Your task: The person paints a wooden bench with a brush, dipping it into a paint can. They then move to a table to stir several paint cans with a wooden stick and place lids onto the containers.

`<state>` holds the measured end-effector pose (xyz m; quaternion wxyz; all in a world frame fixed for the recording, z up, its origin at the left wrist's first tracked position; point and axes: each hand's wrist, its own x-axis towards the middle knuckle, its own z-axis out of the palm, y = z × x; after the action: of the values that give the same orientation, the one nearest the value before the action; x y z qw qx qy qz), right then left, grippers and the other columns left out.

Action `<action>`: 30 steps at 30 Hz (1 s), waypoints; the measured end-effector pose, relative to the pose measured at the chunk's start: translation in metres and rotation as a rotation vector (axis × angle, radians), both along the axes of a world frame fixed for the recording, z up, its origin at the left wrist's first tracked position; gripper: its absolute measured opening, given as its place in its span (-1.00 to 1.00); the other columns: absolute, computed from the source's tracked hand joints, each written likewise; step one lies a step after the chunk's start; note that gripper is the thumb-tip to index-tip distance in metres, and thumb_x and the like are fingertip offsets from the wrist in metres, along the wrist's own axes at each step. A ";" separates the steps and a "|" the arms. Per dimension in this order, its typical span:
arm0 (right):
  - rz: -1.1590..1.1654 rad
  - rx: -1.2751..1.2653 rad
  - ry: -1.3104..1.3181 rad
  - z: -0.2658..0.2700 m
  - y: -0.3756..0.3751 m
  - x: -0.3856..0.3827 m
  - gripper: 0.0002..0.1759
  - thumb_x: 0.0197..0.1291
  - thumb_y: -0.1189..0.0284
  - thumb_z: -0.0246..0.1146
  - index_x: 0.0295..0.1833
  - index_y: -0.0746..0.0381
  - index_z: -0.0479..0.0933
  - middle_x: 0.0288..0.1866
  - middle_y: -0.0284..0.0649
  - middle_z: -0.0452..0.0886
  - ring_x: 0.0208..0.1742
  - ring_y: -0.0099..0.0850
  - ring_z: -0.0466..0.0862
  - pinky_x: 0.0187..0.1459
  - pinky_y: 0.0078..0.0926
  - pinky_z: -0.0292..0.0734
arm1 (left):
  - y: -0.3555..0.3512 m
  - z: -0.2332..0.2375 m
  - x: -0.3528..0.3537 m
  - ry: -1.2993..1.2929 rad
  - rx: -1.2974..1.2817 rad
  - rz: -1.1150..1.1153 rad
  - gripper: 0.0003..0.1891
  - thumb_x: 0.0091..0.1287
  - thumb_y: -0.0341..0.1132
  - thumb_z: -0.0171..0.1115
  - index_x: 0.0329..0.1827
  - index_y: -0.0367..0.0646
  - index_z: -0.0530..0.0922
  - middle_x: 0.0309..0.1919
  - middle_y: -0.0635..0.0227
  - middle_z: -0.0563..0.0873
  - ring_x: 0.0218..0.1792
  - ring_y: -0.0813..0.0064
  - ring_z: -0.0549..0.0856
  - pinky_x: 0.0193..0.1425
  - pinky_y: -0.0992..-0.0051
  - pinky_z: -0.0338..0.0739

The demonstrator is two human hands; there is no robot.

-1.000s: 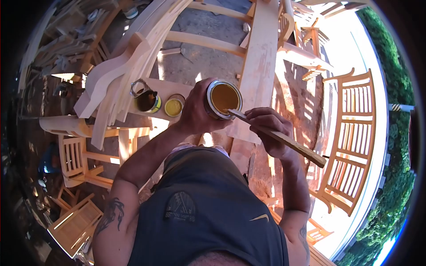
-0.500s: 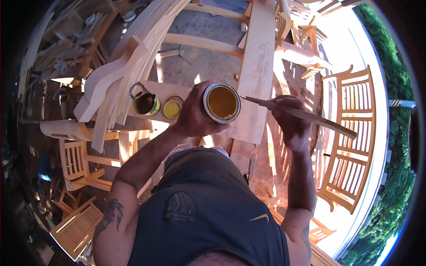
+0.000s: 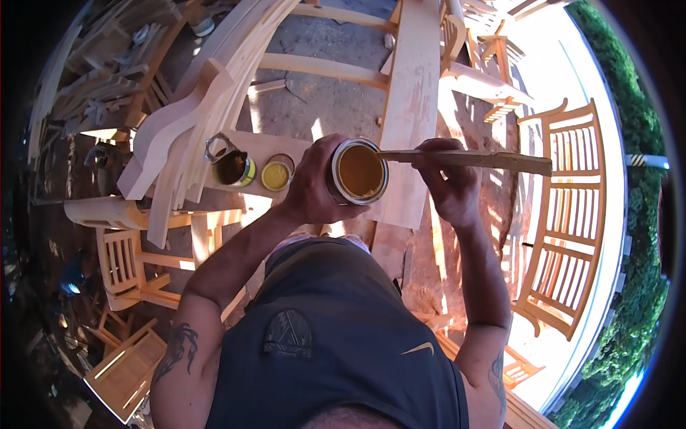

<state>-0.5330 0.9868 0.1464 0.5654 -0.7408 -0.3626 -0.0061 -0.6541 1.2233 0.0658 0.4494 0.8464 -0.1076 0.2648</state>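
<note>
My left hand (image 3: 314, 184) is wrapped round an open metal can (image 3: 359, 171) with amber-brown contents, its mouth facing up. In my right hand (image 3: 449, 179) is a thin wooden stick (image 3: 500, 160), held roughly level, its narrow left tip at the can's upper right rim. Left of the can, a round lid (image 3: 276, 174) with a yellow inside lies on a pale board (image 3: 261, 145). Beside it is another open can (image 3: 234, 169) with dark contents and a yellow-green label.
Long pale planks (image 3: 250, 43) and a curved wooden piece (image 3: 161, 136) are at the upper left. A wide board (image 3: 411, 100) runs ahead. A slatted bench (image 3: 572, 214) stands right, a slatted chair (image 3: 121, 261) left. Far left, a person (image 3: 71, 275) is partly visible.
My right hand has moved left and slightly up, bringing the stick from a downward slant to nearly level, its tip now at the can's rim. The can has barely shifted.
</note>
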 end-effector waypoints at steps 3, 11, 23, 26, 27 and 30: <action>-0.004 -0.018 0.016 0.003 0.001 -0.004 -0.93 0.35 0.68 0.41 -0.20 0.36 0.64 -0.20 -0.21 0.75 -0.28 -0.53 0.75 -0.28 -0.51 0.64 | -0.001 0.000 0.002 -0.044 0.048 0.047 0.22 -0.12 -0.06 0.87 0.58 -0.26 0.28 0.35 -0.03 0.54 0.36 -0.06 0.61 0.46 -0.01 0.52; -0.158 -0.043 0.166 -0.013 0.007 -0.030 -0.92 0.44 0.58 0.37 -0.13 0.36 0.61 -0.30 -0.24 0.69 -0.34 -0.54 0.71 -0.29 -0.51 0.63 | -0.012 -0.009 0.007 -0.122 0.188 0.268 0.17 -0.11 -0.11 0.85 0.58 -0.24 0.31 0.33 0.00 0.57 0.37 -0.05 0.59 0.44 0.02 0.49; -0.050 0.280 0.424 0.002 -0.004 -0.018 -0.82 0.53 0.60 0.32 0.14 0.39 0.55 -0.02 -0.10 0.74 -0.07 -0.34 0.82 0.05 -0.38 0.80 | -0.004 -0.003 0.004 -0.110 0.098 0.236 0.17 -0.16 -0.19 0.86 0.56 -0.23 0.31 0.34 0.00 0.57 0.35 -0.04 0.63 0.43 0.04 0.54; 0.090 0.183 0.283 -0.008 -0.011 -0.001 -0.78 0.50 0.66 0.33 0.18 0.40 0.58 0.07 -0.13 0.73 0.06 -0.38 0.78 0.13 -0.43 0.74 | -0.003 0.000 0.002 -0.045 -0.006 0.161 0.19 -0.15 -0.16 0.87 0.56 -0.26 0.30 0.34 0.00 0.57 0.35 -0.02 0.66 0.43 0.06 0.58; 0.118 0.152 0.245 -0.008 -0.011 0.002 -0.77 0.49 0.67 0.34 0.19 0.40 0.59 0.10 -0.14 0.73 0.10 -0.40 0.76 0.14 -0.44 0.72 | -0.002 0.000 0.001 -0.023 -0.047 0.123 0.20 -0.15 -0.15 0.87 0.57 -0.27 0.30 0.34 0.00 0.57 0.34 -0.01 0.66 0.44 0.07 0.58; 0.147 0.215 0.374 0.000 -0.012 0.006 -0.77 0.48 0.68 0.35 0.18 0.38 0.60 0.09 -0.13 0.73 0.11 -0.40 0.75 0.16 -0.44 0.71 | 0.002 0.001 -0.002 0.014 -0.132 0.027 0.22 -0.17 -0.12 0.88 0.58 -0.28 0.30 0.33 -0.01 0.60 0.32 0.00 0.70 0.41 0.10 0.63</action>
<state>-0.5267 0.9746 0.1466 0.6975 -0.6361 -0.3018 0.1337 -0.6565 1.2256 0.0666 0.5012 0.8182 -0.0755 0.2713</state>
